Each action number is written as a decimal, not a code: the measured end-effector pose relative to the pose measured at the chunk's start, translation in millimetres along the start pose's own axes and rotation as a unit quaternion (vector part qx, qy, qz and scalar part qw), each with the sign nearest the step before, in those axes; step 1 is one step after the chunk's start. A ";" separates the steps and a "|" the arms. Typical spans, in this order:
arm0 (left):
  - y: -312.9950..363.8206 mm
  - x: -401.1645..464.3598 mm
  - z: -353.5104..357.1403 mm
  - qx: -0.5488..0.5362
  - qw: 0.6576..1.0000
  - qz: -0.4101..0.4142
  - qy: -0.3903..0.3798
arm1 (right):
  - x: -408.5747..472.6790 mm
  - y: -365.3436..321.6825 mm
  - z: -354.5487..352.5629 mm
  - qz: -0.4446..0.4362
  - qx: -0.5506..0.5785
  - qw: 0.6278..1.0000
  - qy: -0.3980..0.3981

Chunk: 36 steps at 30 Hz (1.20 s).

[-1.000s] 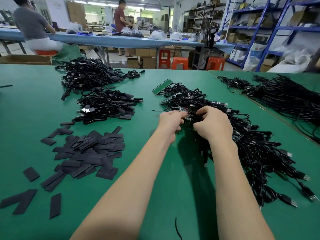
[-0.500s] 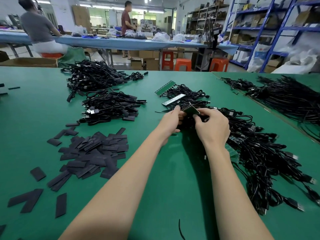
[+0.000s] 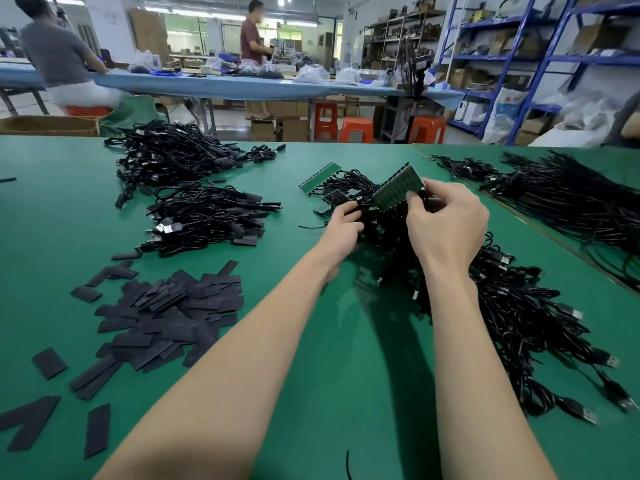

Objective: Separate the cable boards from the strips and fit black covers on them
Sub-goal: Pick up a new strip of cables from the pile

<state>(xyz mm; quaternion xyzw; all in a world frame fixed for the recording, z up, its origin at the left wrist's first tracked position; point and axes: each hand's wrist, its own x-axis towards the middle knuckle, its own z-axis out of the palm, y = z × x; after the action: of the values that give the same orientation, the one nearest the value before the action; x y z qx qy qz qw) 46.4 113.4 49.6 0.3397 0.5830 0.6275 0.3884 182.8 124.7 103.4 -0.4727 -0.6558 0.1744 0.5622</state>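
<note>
1. Lifted clear of the cable heap since half a second ago, the green strip [image 3: 398, 188] now stands tilted in the air, held up by the right hand [image 3: 446, 223], whose thumb and fingertips pinch its near right end.
2. Left hand [image 3: 343, 226] sits lower and to the left, fingers curled into the black cables that hang from the strip; exactly which cable or board it grips cannot be made out.
3. Long axis of the strip runs from the right hand's pinch down and leftward toward the left hand, so its free lower end lies just above and beside the left fingers; the left hand is the nearer one to that end.
4. Judging by this, the coming move is to snap a board off the free end, bending across the long axis, with the right hand as the anchor.
5. Directly below and to the right lies the unsorted cable pile [image 3: 502, 306]; another strip [image 3: 318, 178] rests on the table beyond the hands.
6. Black covers [image 3: 166, 317] lie in a loose heap well to the left, across open green table [image 3: 311, 341] which leaves free room for the left hand to reach.
7. Finished-looking cable piles [image 3: 204, 216] sit beyond the covers, away from the table edge.
</note>
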 end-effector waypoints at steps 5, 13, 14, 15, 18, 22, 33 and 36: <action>-0.6 7.5 -4.7 -0.034 0.999 -0.030 0.005 | 4.7 -10.3 -10.4 -0.017 0.011 1.000 0.013; 0.2 15.6 -1.8 -0.019 0.999 -0.039 -0.020 | 8.6 -35.4 -27.3 -0.045 0.056 0.997 0.039; -1.7 15.5 -2.2 -0.019 0.999 -0.042 -0.021 | 9.6 -38.2 -30.0 -0.052 0.063 0.996 0.041; -3.6 15.2 -2.7 -0.019 0.999 -0.043 -0.020 | 10.5 -40.5 -32.2 -0.057 0.067 0.995 0.042; -5.5 12.3 -4.4 -0.029 0.998 -0.046 -0.014 | 11.3 -42.9 -33.3 -0.067 0.061 0.995 0.028; -2.1 9.6 -3.4 -0.061 0.996 -0.060 -0.017 | 10.4 -41.4 -30.4 -0.049 0.035 0.998 -0.030; -3.7 2.0 -7.1 -0.168 0.983 -0.074 -0.019 | 14.4 -12.6 -25.0 0.038 0.000 0.988 -0.147; -5.5 -2.6 -7.2 -0.145 0.987 -0.062 -0.013 | 11.4 -7.6 -19.4 0.040 0.010 0.985 -0.168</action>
<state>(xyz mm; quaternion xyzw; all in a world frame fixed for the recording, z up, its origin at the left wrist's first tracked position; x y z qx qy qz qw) 41.8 107.8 43.5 0.2513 0.5009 0.6754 0.4795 198.0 124.4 121.6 -0.4570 -0.7199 0.2801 0.4410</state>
